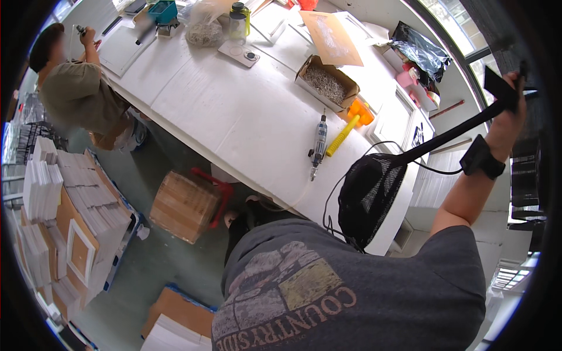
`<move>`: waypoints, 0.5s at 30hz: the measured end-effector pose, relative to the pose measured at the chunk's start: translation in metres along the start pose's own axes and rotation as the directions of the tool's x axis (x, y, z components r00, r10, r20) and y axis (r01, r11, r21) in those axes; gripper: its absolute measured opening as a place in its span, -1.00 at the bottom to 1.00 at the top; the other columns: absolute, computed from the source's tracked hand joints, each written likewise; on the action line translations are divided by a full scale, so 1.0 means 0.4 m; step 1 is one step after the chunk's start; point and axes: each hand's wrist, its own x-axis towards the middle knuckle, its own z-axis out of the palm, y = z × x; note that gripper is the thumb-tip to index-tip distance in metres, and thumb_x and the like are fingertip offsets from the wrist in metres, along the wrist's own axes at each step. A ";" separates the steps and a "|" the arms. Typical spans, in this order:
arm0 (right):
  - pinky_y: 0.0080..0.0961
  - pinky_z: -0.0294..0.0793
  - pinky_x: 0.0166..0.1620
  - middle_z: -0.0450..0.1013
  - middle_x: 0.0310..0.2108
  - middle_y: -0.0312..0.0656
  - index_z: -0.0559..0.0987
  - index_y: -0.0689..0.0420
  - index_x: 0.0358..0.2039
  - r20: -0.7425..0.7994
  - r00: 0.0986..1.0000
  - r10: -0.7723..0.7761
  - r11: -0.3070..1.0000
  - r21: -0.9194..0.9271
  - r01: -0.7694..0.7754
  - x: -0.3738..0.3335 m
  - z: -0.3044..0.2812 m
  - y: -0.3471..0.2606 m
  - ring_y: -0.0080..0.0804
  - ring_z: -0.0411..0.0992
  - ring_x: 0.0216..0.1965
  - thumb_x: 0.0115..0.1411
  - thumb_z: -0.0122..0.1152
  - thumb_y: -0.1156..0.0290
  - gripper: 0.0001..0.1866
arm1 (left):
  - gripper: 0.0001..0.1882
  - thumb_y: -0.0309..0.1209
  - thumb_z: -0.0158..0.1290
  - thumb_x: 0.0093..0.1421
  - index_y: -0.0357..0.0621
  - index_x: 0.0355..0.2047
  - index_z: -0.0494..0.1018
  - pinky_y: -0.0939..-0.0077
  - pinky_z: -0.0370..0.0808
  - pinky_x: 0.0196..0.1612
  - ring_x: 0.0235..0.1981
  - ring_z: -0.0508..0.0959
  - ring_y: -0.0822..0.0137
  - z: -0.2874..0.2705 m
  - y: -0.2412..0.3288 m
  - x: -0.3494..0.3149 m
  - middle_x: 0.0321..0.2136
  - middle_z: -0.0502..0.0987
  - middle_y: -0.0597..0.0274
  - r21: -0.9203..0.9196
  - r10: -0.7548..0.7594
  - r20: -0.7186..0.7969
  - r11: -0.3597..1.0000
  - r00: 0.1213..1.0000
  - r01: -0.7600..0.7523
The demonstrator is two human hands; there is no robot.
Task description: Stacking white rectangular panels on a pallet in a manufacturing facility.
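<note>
My right hand (pixel 508 120) is raised at the far right, its fingers closed around the end of a black strap (pixel 439 137) and partly hidden behind a black flap. The strap runs down to a black mesh cap (pixel 372 196) that hangs over the near edge of the table, with a thin black cable looping beside it. A black band with a small device (pixel 483 159) circles my right wrist. My left hand is out of view. On the white table (pixel 205 117), nearest the cap, lies a grey-blue power screwdriver (pixel 319 143) next to a yellow coiled hose (pixel 342 136).
An open cardboard box of small metal parts (pixel 322 86) and an orange bin (pixel 361 111) stand on the table. A co-worker (pixel 82 90) works at its far left. On the floor are a taped carton (pixel 184 206), a red stool (pixel 219 196) and stacked white panels (pixel 88 205).
</note>
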 end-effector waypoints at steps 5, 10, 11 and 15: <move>-0.75 0.37 -0.39 0.39 -0.42 -0.36 0.45 0.19 -0.24 0.262 0.777 0.572 0.328 0.795 -0.510 0.030 -0.025 0.275 -0.63 0.35 -0.49 0.21 0.07 0.30 -0.78 | -0.58 -0.04 -0.15 0.23 -0.14 -0.20 0.42 0.27 0.43 -0.28 -0.40 0.49 0.10 0.092 0.046 0.033 -0.40 0.49 0.02 0.127 0.029 0.022 0.991 0.999 -0.031; -0.79 0.11 -0.63 0.35 -0.56 -0.32 0.47 0.19 -0.29 0.238 0.676 0.697 0.435 0.609 -0.664 -0.022 0.101 0.311 -0.67 0.16 -0.72 0.21 0.07 0.25 -0.76 | -0.58 -0.04 -0.15 0.22 -0.15 -0.20 0.42 0.26 0.43 -0.26 -0.38 0.50 0.08 0.088 0.040 0.018 -0.38 0.49 0.00 0.309 0.006 0.012 0.951 1.000 -0.009; -0.77 0.09 -0.67 0.33 -0.60 -0.36 0.49 0.19 -0.34 0.196 0.692 0.695 0.526 0.518 -0.675 -0.033 0.124 0.318 -0.69 0.14 -0.75 0.20 0.08 0.24 -0.75 | -0.57 -0.04 -0.15 0.22 -0.15 -0.20 0.42 0.25 0.43 -0.26 -0.38 0.50 0.08 0.081 0.042 0.019 -0.38 0.50 0.00 0.346 0.001 0.004 0.938 1.000 -0.003; -0.74 0.04 -0.71 0.26 -0.74 -0.42 0.51 0.12 -0.54 0.100 0.785 0.611 0.781 0.083 -0.619 -0.124 0.148 0.475 -0.71 0.13 -0.79 0.16 0.13 0.14 -0.69 | -0.57 -0.04 -0.15 0.22 -0.15 -0.20 0.42 0.24 0.43 -0.24 -0.36 0.50 0.06 0.000 0.061 -0.016 -0.37 0.50 -0.02 0.497 -0.031 -0.077 0.865 0.997 0.065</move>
